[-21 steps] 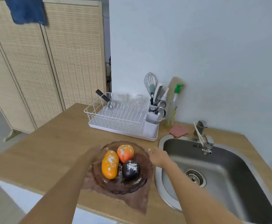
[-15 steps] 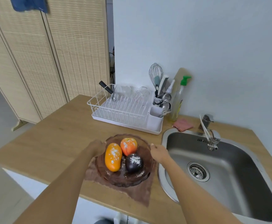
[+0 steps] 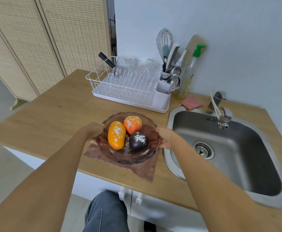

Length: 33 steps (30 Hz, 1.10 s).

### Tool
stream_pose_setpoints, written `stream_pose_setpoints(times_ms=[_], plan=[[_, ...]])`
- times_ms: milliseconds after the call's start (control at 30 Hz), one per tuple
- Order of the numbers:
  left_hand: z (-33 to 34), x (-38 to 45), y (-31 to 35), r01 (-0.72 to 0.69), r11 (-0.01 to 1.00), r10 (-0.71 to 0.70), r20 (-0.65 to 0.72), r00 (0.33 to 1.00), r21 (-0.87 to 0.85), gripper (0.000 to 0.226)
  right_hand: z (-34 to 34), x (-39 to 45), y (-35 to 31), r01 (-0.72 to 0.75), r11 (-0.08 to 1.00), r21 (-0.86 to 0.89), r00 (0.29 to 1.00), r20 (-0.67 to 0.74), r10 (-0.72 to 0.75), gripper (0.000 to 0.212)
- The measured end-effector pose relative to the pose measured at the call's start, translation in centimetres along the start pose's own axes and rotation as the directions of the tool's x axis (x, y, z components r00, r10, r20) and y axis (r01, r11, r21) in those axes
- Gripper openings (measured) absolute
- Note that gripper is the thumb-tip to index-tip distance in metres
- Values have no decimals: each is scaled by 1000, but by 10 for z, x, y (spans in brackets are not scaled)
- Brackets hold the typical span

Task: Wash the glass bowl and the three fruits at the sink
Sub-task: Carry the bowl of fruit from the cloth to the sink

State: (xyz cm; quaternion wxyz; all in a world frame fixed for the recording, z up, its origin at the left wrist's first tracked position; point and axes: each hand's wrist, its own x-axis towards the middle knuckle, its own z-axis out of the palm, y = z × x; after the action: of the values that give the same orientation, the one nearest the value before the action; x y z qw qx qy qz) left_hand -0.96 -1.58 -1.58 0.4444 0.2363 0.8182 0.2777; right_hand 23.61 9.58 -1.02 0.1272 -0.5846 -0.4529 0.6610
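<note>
A brown-tinted glass bowl stands on a brown cloth on the wooden counter, just left of the sink. Three fruits dusted with white powder lie in it: an orange mango, an orange-red round fruit and a dark plum. My left hand grips the bowl's left rim with curled fingers. At the right rim, my right hand holds it with the thumb on top. I cannot tell whether the bowl is off the cloth.
A faucet stands at the sink's back edge, with a pink sponge to its left. Behind the bowl is a white dish rack with a utensil cup and a soap bottle. The counter's front edge is near.
Both hands have closed onto the rim of the bowl from either side. My view has dropped lower and nearer to the counter.
</note>
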Motion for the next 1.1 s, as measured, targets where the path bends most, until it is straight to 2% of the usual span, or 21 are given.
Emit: stream_pose_setpoints(times_ms=[200, 500, 633, 733, 900, 1100], plan=[[4, -3, -5, -7, 993, 2, -46, 999, -117, 39, -2, 1, 1, -14, 998, 60, 1000, 9, 14, 19], [12, -13, 23, -29, 997, 30, 20, 999, -76, 38, -28, -1, 5, 11, 983, 185, 999, -33, -5, 19], [36, -11, 44, -77, 994, 83, 75, 994, -72, 37, -57, -5, 8, 43, 976, 212, 998, -58, -32, 22], [60, -11, 62, -126, 988, 134, 92, 987, -88, 37, -83, -6, 16, 61, 970, 234, 991, -131, -31, 22], [103, -14, 87, -147, 988, 155, 198, 968, -57, 36, -124, -9, 35, 64, 960, 272, 977, -215, -4, 22], [150, -7, 112, -181, 983, 183, 259, 948, -32, 36, -170, -7, 54, 62, 942, 331, 966, -259, 28, 26]])
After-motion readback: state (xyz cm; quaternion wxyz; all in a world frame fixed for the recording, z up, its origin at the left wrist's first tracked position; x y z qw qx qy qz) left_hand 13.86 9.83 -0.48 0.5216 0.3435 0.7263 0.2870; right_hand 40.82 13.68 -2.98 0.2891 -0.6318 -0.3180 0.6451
